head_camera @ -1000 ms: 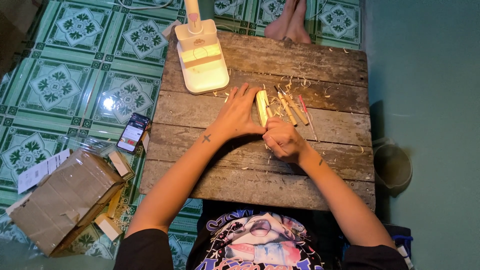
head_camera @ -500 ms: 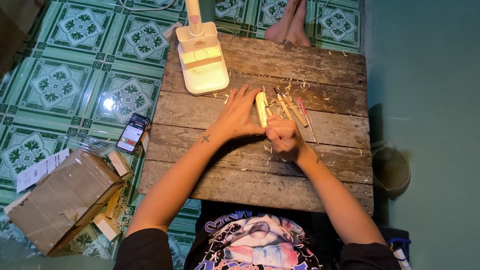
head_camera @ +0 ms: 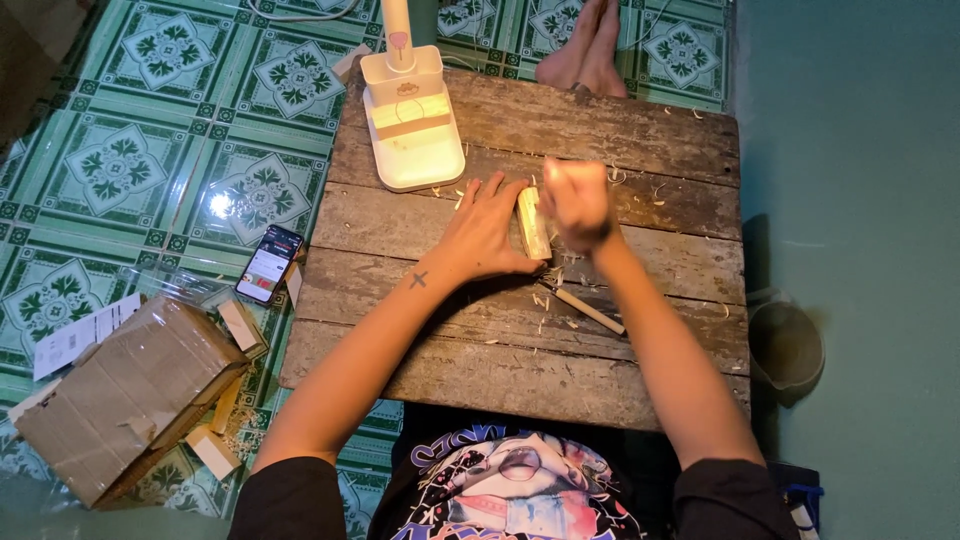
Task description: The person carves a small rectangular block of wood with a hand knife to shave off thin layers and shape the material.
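Observation:
A small pale wooden block (head_camera: 532, 222) lies on the plank table (head_camera: 640, 130). My left hand (head_camera: 485, 232) rests flat on the boards and presses the block from its left side, thumb against it. My right hand (head_camera: 575, 200) is a closed fist, blurred by motion, right against the block's right side. What the fist holds is hidden. A thin wooden-handled stick tool (head_camera: 590, 310) lies just below my right wrist among pale wood shavings (head_camera: 545, 298).
A white desk lamp base (head_camera: 412, 130) stands at the table's far left. On the green tiled floor at the left lie a phone (head_camera: 268, 262) and a cardboard box (head_camera: 120, 390). Another person's bare feet (head_camera: 588, 45) are beyond the table. A round container (head_camera: 786, 346) sits at the right.
My right hand has moved away from me, from below the block up to its right side, and is now blurred. The stick tool under my wrist is now exposed. The left hand stays put.

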